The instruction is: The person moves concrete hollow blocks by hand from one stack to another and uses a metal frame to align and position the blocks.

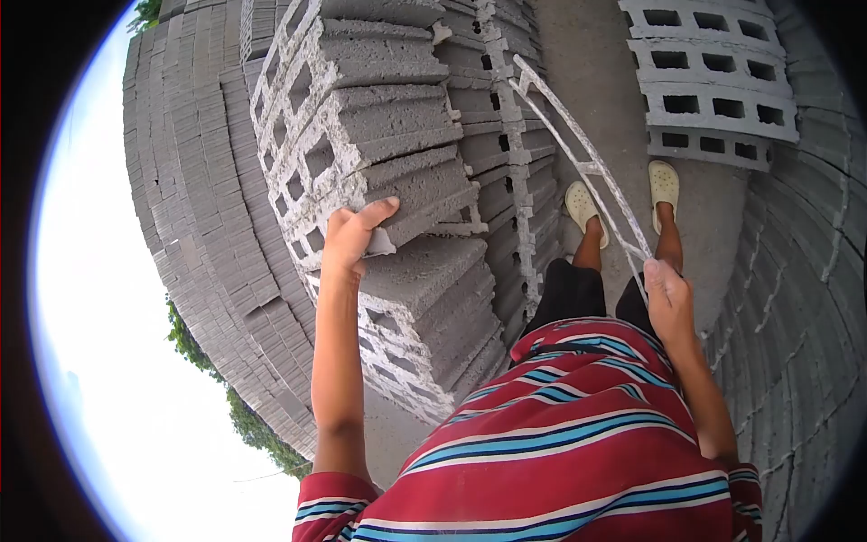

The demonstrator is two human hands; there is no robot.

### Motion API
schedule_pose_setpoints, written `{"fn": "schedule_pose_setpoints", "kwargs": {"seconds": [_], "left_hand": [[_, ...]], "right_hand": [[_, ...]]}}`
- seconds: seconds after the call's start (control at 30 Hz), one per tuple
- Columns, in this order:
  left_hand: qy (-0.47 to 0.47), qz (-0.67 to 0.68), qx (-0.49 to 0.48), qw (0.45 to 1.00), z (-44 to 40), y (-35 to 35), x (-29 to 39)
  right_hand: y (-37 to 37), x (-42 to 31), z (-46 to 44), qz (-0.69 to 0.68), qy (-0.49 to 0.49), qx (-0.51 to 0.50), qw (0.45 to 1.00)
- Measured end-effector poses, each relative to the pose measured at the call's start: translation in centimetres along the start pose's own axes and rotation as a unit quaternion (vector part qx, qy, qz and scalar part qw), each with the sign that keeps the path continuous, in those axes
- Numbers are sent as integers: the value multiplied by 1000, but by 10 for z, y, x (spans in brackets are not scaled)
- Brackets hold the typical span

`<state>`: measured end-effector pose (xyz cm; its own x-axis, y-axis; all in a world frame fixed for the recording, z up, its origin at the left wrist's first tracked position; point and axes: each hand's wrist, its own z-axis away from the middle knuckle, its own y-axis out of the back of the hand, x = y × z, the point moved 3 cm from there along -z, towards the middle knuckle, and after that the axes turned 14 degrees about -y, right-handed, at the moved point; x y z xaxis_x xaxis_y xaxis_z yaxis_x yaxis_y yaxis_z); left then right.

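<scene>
My left hand (352, 237) grips the near end of a grey hollow concrete block (420, 194) in a waist-high stack. Its thumb lies along the block's side, and the other fingers are mostly hidden at the block's edge. More blocks lie directly above and below the gripped one, their rough cement edges uneven. Near my right hip, my right hand (668, 298) is closed around the end of a long, narrow, ladder-like frame (591, 168). The frame has two rails joined by short crosspieces and is crusted with whitish cement. Its far end points away beside the stack.
Another pile of hollow blocks (713, 65) stands ahead on the right. A tall wall of stacked blocks (194, 208) rises on the left, and more rows (804, 298) line the right side. My feet in pale clogs stand on a narrow concrete floor (591, 54).
</scene>
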<state>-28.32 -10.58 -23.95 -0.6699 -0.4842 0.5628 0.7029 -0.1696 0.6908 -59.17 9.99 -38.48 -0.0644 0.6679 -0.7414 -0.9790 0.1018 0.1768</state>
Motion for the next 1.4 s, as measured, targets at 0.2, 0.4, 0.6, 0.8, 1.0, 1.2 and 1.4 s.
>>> {"fn": "schedule_pose_setpoints", "kwargs": {"seconds": [0.2,0.4,0.6,0.8,1.0,1.2,1.4], "left_hand": [[-71,-227,57,970,11,12,-8],[-47,-426,95,898,138,31,-21],[-41,-418,-28,907,129,12,-91],[-108,-260,-4,960,121,11,-121],[-104,-186,-11,977,112,16,-128],[-76,-183,-22,980,99,18,-125],[-31,-175,-8,984,119,18,-104]], "right_hand": [[40,-10,-23,38,42,-22,998],[72,-9,-9,90,64,-31,993],[58,-8,32,172,203,43,963],[-15,17,81,102,78,98,987],[-67,38,125,77,42,64,994],[-74,41,121,49,56,9,997],[-58,54,107,123,43,2,991]]}}
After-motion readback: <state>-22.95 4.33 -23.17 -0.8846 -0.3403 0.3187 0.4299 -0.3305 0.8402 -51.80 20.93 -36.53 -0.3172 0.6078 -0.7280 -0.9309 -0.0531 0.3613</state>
